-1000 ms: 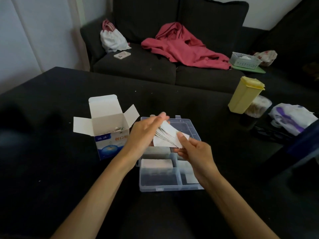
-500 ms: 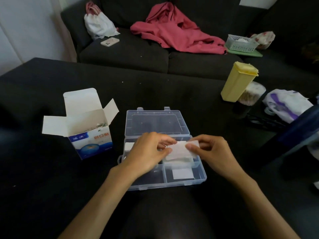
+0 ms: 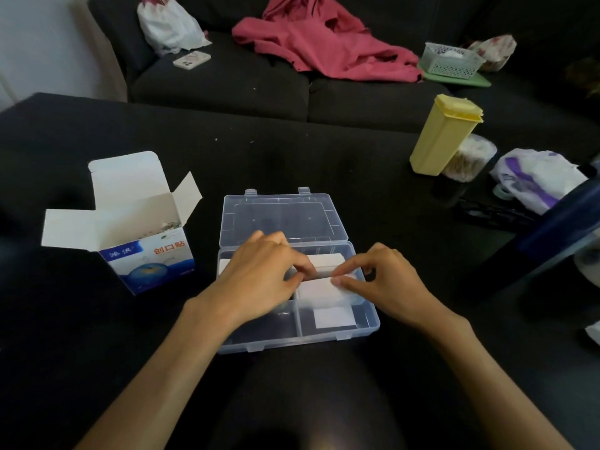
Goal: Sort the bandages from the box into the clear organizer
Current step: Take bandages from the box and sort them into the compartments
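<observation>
The clear organizer (image 3: 370, 324) lies open on the dark table, its lid (image 3: 282, 217) folded back. A white stack of bandages (image 3: 319, 289) rests in the right middle compartment, pinched at its two ends by my left hand (image 3: 259, 277) and my right hand (image 3: 380, 276). More white bandages (image 3: 326, 258) fill the compartment behind it, and a single one (image 3: 334, 317) lies in the front right compartment. The blue and white bandage box (image 3: 146, 254) stands open left of the organizer, with some contents visible inside.
A yellow lidded container (image 3: 441, 134) and a tub of cotton swabs (image 3: 470, 157) stand at the right rear. A white and purple bag (image 3: 539, 177) and a dark blue object (image 3: 565, 222) sit at the right edge. A sofa with a red garment (image 3: 324, 40) lies beyond.
The fanned bandages I held above the organizer have been squared into a stack and lowered into the right middle compartment. Both hands came down with it. The view tilted lower.
</observation>
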